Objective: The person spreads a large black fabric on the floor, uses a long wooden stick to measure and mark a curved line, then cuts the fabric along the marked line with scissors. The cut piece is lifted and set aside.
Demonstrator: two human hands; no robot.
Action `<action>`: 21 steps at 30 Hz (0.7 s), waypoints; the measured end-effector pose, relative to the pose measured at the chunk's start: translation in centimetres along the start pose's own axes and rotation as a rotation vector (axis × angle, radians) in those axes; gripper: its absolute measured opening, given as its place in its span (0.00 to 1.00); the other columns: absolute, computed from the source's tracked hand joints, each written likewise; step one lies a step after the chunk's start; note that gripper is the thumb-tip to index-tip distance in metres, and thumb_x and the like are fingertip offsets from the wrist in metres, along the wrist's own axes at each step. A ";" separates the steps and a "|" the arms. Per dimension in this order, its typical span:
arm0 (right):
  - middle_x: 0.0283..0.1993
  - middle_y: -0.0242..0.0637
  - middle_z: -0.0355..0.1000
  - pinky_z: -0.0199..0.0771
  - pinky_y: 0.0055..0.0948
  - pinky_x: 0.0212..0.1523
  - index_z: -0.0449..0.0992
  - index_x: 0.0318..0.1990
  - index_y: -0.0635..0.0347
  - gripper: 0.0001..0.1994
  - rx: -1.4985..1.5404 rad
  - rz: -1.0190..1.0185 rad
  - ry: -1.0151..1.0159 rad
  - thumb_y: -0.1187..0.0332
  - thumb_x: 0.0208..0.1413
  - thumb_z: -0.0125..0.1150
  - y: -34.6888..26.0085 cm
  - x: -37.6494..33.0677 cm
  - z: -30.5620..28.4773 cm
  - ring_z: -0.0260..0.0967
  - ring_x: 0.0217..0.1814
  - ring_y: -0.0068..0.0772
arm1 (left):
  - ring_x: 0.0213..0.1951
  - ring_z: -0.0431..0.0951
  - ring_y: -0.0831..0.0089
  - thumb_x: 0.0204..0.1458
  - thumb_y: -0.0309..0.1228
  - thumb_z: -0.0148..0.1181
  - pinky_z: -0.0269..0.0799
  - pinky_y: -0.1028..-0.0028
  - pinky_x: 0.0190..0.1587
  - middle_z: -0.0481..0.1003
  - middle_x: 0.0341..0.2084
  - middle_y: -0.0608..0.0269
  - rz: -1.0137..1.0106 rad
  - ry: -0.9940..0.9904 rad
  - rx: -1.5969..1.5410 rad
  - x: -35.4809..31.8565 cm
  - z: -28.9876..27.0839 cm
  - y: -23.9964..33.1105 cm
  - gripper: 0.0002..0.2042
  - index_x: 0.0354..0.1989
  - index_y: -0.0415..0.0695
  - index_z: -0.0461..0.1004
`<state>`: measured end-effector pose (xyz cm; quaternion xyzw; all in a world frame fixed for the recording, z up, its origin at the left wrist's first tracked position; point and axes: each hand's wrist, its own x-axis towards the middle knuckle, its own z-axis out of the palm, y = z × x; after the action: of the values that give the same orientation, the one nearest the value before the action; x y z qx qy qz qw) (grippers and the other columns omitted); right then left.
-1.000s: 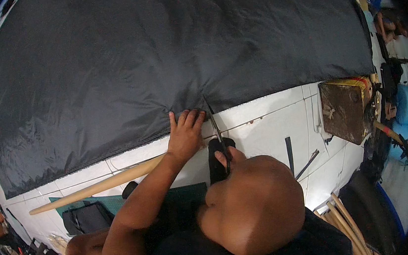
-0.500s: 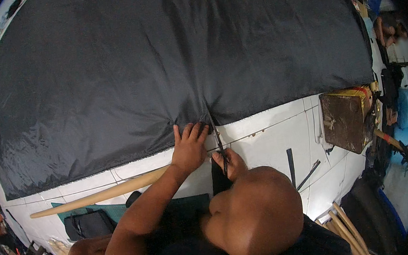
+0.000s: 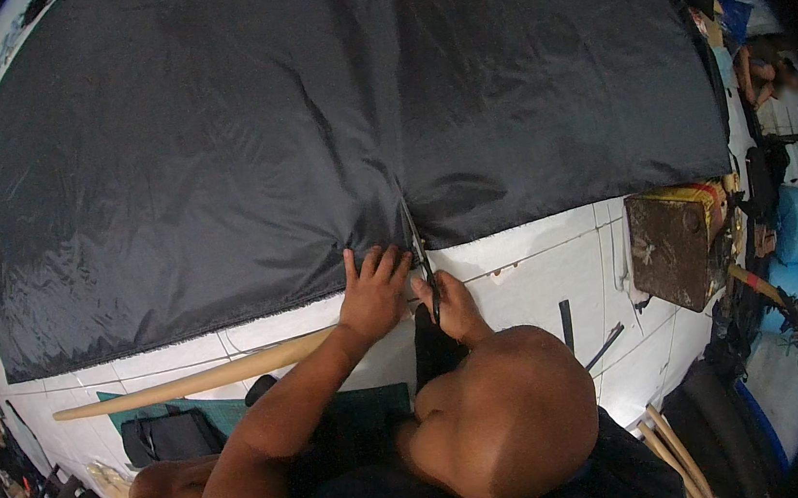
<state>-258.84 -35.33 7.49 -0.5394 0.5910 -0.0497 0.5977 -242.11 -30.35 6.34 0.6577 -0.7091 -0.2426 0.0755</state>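
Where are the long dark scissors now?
The scissors are central in the head view, in the right hand, blades at the near edge of the black fabric.

White floor (image 3: 520, 293) (tiled) carries black fabric (image 3: 205, 162); green mat (image 3: 386, 384); brown box (image 3: 669, 253).

A workshop for cut fabric is indicated: black sheeting (image 3: 216, 171) is spread wide across a white tiled floor (image 3: 538, 278), with scissors (image 3: 410, 223) set into its edge. A green mat (image 3: 379, 384) and a tan pole (image 3: 208, 375) are laid alongside. More poles (image 3: 680, 448), light-blue rolls (image 3: 793, 227) and a brown box (image 3: 664, 250) are seen at right.
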 end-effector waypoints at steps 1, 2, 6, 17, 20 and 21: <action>0.21 0.28 0.62 0.60 0.27 0.28 0.69 0.28 0.62 0.25 0.020 -0.035 0.008 0.46 0.62 0.57 -0.5 0.5 0.0 0.59 0.25 0.23 | 0.66 0.57 0.55 0.48 0.35 0.61 0.40 0.35 0.68 0.61 0.63 0.55 -0.009 0.009 -0.018 -0.1 0.0 0.1 0.33 0.66 0.47 0.62; 0.21 0.28 0.61 0.60 0.27 0.28 0.69 0.27 0.62 0.25 0.040 -0.073 0.017 0.45 0.62 0.57 -0.7 0.9 -0.1 0.59 0.25 0.23 | 0.66 0.58 0.55 0.48 0.36 0.61 0.40 0.35 0.68 0.61 0.63 0.55 -0.004 0.012 0.001 -0.1 0.2 0.1 0.33 0.66 0.47 0.62; 0.20 0.28 0.61 0.59 0.28 0.26 0.69 0.27 0.62 0.25 -0.064 -0.157 0.080 0.47 0.62 0.58 0.3 2.0 -0.1 0.57 0.24 0.23 | 0.66 0.58 0.52 0.51 0.39 0.60 0.40 0.34 0.67 0.62 0.62 0.54 0.020 0.020 0.033 0.0 0.6 0.0 0.32 0.66 0.46 0.62; 0.30 0.53 0.75 0.70 0.42 0.38 0.75 0.33 0.68 0.28 -0.096 -0.116 0.033 0.43 0.58 0.60 -2.4 4.0 -0.5 0.73 0.34 0.51 | 0.66 0.58 0.55 0.49 0.39 0.62 0.39 0.34 0.67 0.61 0.62 0.55 0.018 0.004 0.071 -0.1 1.2 -0.3 0.33 0.65 0.46 0.63; 0.19 0.32 0.64 0.62 0.27 0.22 0.69 0.24 0.62 0.28 -0.060 -0.252 0.098 0.42 0.59 0.60 -3.1 6.8 -0.3 0.62 0.20 0.23 | 0.65 0.58 0.54 0.49 0.37 0.61 0.40 0.34 0.67 0.61 0.62 0.55 0.022 -0.014 0.028 0.2 0.0 0.2 0.32 0.65 0.45 0.63; 0.18 0.32 0.64 0.62 0.28 0.22 0.68 0.23 0.62 0.29 -0.052 -0.225 0.101 0.42 0.58 0.60 -2.9 7.6 -0.3 0.62 0.20 0.24 | 0.65 0.58 0.54 0.49 0.37 0.60 0.41 0.33 0.66 0.62 0.61 0.55 0.017 -0.017 0.033 0.4 -0.2 0.5 0.32 0.64 0.45 0.63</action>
<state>-255.13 -42.04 4.68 -0.6146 0.5572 -0.1282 0.5435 -242.50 -30.73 6.60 0.6507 -0.7193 -0.2357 0.0609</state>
